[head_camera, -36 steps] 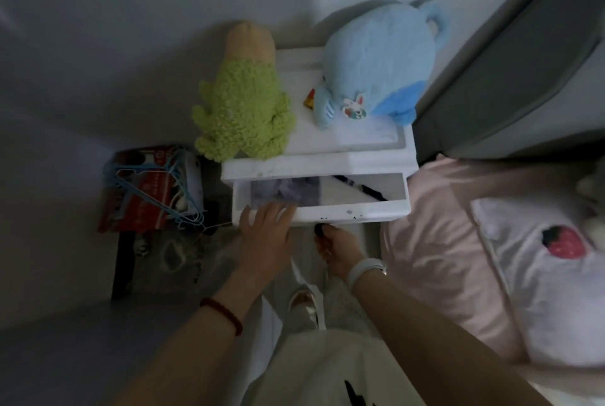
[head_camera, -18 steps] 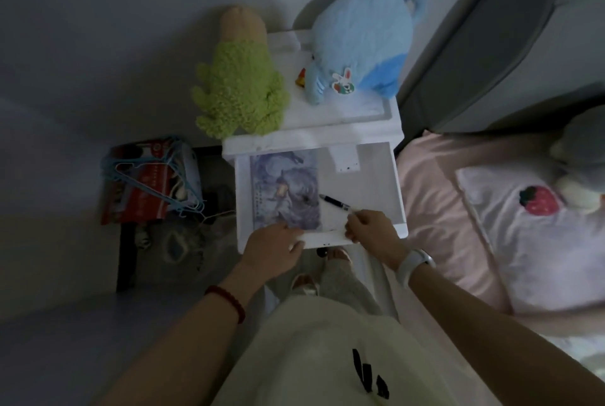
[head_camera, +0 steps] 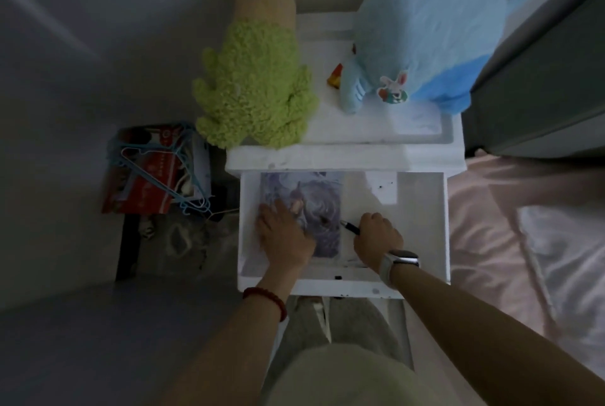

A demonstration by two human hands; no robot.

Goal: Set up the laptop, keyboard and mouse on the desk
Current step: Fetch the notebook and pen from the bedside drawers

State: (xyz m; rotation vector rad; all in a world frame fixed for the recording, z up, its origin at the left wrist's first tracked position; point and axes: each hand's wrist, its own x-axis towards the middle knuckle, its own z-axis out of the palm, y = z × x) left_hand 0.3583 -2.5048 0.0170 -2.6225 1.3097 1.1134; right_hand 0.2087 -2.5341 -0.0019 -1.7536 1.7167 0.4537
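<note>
No laptop, keyboard or mouse is in view. A white bedside cabinet [head_camera: 343,157] has its top drawer [head_camera: 440,225] pulled out toward me. In the drawer lies a flat purple illustrated sheet [head_camera: 316,196]. My left hand [head_camera: 283,237] rests flat on the sheet's left part, fingers spread. My right hand [head_camera: 376,237] is inside the drawer just right of the sheet, its fingers curled over a black pen [head_camera: 348,226] whose tip sticks out to the left.
A green plush toy [head_camera: 255,94] and a big blue plush toy [head_camera: 425,35] sit on the cabinet top. A red box with blue hangers [head_camera: 147,183] stands at the left. A pink bed [head_camera: 491,209] and grey headboard [head_camera: 540,94] are at the right.
The drawer went from almost closed to fully pulled out. Both hands moved from its front edge into it: the left onto the illustrated sheet, the right onto the pen.
</note>
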